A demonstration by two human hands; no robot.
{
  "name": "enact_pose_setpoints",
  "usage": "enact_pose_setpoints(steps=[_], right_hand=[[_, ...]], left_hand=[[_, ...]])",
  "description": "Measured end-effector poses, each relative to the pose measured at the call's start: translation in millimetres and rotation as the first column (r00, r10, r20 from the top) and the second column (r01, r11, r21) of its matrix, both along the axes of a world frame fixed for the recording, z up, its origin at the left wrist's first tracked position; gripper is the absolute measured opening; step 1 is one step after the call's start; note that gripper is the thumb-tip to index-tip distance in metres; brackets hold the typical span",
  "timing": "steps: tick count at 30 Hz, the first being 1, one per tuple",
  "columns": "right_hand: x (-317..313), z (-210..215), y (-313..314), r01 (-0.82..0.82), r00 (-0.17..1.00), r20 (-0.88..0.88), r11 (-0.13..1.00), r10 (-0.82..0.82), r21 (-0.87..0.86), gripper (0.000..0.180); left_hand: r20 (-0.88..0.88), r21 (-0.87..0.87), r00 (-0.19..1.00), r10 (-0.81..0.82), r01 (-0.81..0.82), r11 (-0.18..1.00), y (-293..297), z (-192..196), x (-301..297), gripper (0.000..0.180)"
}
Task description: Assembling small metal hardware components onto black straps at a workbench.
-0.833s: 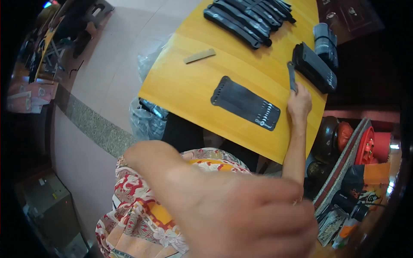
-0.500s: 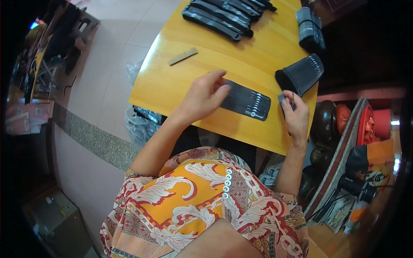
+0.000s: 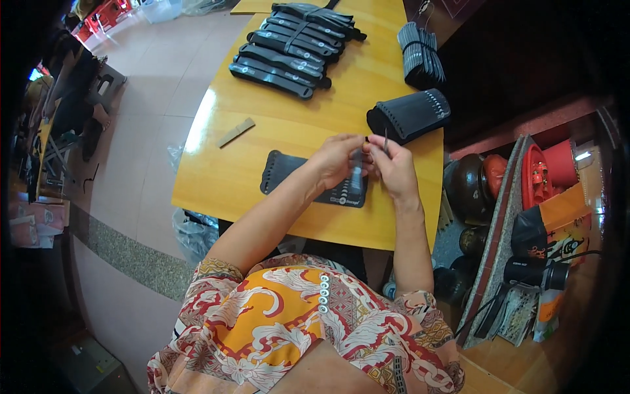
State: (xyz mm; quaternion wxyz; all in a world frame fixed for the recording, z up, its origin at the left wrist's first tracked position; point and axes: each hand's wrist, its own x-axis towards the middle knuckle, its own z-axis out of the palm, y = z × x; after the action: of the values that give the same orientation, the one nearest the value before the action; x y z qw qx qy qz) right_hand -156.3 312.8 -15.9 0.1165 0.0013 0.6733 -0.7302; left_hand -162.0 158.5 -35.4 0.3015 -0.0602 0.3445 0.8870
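The right hand (image 3: 394,172) pinched a thin, dark, needle-like tool (image 3: 385,142) between thumb and fingertips, closed tightly on it. The tool stood roughly upright in the view, its long axis running away from the person toward the far side of the bench (image 3: 216,184), its free end pointing that way. The left hand (image 3: 338,161) lay curled with fingers bent down onto the right end of a flat black pouch (image 3: 292,178); whether it gripped the pouch or merely pressed it could not be told.

The pouch lay flat on the yellow wooden bench just in front of the person, its long axis running left to right. It was matte black, with a scalloped left edge and small pale markings near its right end.

Just beyond the hands lay a rolled black pouch (image 3: 410,115), farther off a banded bundle (image 3: 421,56) and a row of flat black pouches (image 3: 289,49). A small wooden strip (image 3: 236,132) lay to the left.
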Motion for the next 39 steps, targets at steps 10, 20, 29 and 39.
enact_pose_setpoints(steps=[10,20,29,39], right_hand=[[-15.4,-14.3,65.4,0.214,0.962,0.097,0.926,-0.255,0.311,0.013],[-40.2,-26.5,32.4,0.337,0.931,0.178,0.938,-0.319,-0.085,0.016],[-77.9,-34.6,16.0,0.335,0.929,0.137,0.939,-0.344,0.083,0.01],[-91.1,-36.4,19.9,0.289,0.952,0.127,0.955,-0.278,-0.072,0.01]], left_hand=[[0.078,-0.163,0.991,0.105,-0.091,0.982,4.4,3.8,8.4,0.016],[-0.064,-0.4,0.998,0.011,-0.036,0.916,6.8,12.3,27.7,0.021],[-0.156,-0.494,0.972,-0.177,0.078,0.866,11.4,12.3,51.8,0.04],[-0.229,-0.248,0.966,0.12,-0.177,0.953,-22.5,26.1,73.8,0.032]])
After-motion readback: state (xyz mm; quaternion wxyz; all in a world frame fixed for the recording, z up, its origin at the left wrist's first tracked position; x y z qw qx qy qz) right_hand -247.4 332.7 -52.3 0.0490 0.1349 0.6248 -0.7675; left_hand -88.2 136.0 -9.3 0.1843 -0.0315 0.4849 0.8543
